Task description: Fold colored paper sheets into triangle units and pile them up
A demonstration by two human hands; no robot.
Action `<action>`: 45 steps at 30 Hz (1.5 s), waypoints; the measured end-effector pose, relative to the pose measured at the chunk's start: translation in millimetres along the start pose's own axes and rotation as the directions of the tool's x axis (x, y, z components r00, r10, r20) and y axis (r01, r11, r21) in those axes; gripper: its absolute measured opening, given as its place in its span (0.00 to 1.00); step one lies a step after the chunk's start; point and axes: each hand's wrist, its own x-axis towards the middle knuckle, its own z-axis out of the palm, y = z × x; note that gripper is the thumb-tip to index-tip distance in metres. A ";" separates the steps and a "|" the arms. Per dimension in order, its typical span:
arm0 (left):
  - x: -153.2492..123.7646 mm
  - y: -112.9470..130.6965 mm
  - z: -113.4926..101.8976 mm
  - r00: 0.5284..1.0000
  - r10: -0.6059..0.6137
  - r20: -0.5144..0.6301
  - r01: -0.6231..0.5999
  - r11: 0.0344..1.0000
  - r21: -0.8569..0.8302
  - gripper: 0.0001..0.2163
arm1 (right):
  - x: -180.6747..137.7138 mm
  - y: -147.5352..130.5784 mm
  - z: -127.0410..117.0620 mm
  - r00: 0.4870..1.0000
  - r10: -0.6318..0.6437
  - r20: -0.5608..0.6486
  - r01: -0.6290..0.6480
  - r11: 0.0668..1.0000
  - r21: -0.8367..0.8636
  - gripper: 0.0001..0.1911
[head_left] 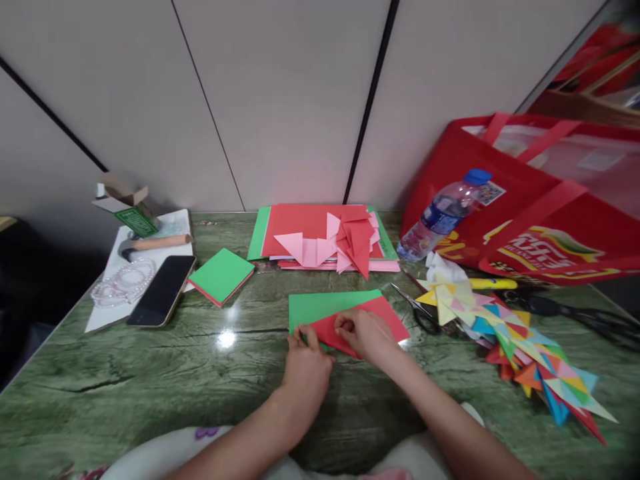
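One red-and-green folded paper [336, 303], near: left hand [309, 363] half-curled at its near-left corner, right hand [367, 335] loosely bunched atop, grips unclear; uneven pressure could skew the fold.

red bag [525, 193]: white chinese lettering [550, 250], 乐 legible, rest unclear; qr code [493, 193].

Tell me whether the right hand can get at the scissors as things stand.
Probably yes: the scissors lie just right of the red and green paper under the right hand, and nothing tall stands between, though the hand must leave the paper first.
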 end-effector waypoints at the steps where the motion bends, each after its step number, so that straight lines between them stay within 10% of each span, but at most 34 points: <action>1: -0.2 0.6 0.7 1.000 0.024 0.001 -0.024 1.000 0.003 0.13 | -0.4 -0.7 -1.3 1.000 -0.006 0.009 0.006 1.000 -0.007 0.06; 22: -7.7 10.2 -1.1 0.976 0.088 0.199 -0.100 0.993 0.055 0.55 | 3.7 4.1 -1.3 0.996 -0.086 -0.004 0.086 0.995 -0.042 0.07; 45: -9.8 -0.8 -11.4 0.928 0.212 0.308 -0.195 0.977 -0.085 0.56 | 2.8 2.9 -2.0 0.997 -0.082 -0.009 0.082 0.996 -0.022 0.08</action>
